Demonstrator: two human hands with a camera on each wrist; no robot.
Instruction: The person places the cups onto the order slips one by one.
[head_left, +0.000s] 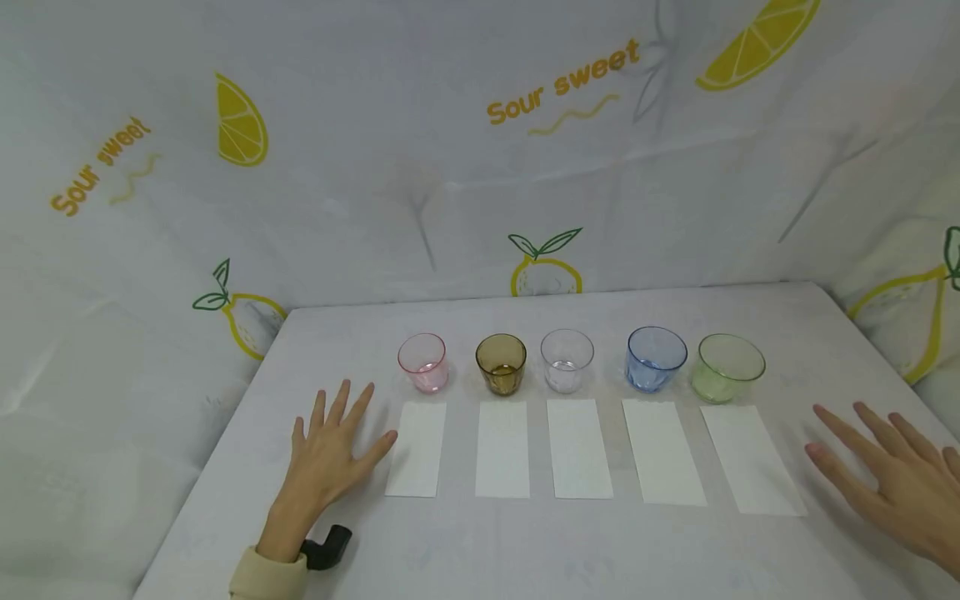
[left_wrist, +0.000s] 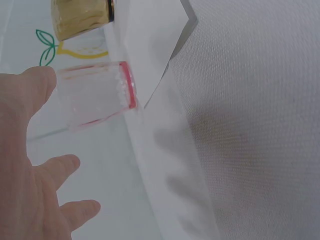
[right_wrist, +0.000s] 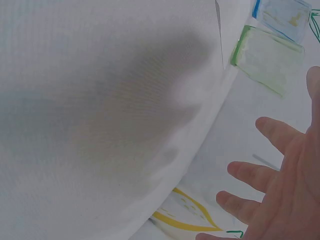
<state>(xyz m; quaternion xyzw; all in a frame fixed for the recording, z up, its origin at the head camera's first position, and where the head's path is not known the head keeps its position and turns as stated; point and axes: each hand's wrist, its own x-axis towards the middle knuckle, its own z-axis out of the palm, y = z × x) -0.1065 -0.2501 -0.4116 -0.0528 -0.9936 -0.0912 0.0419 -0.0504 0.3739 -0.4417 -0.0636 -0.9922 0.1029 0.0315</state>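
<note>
My left hand (head_left: 326,457) is spread over the left side of the table, its thumb near the leftmost white paper strip (head_left: 417,450). Fingers splayed, my right hand (head_left: 903,483) hovers at the right, beside the rightmost paper strip (head_left: 753,460). Neither hand holds anything. Behind the strips stands a row of glass cups: pink (head_left: 423,363), amber (head_left: 501,365), colourless (head_left: 566,361), blue (head_left: 656,360) and green (head_left: 726,369). In the left wrist view the pink cup (left_wrist: 97,94) appears beyond the thumb; the right wrist view has the green cup (right_wrist: 267,60) beyond the fingers.
Three more paper strips lie between the outer ones, such as the middle strip (head_left: 580,450). A white cloth (head_left: 360,208) printed with lemons hangs behind the table (head_left: 480,550). A black strap part (head_left: 327,547) sticks out at my left wrist.
</note>
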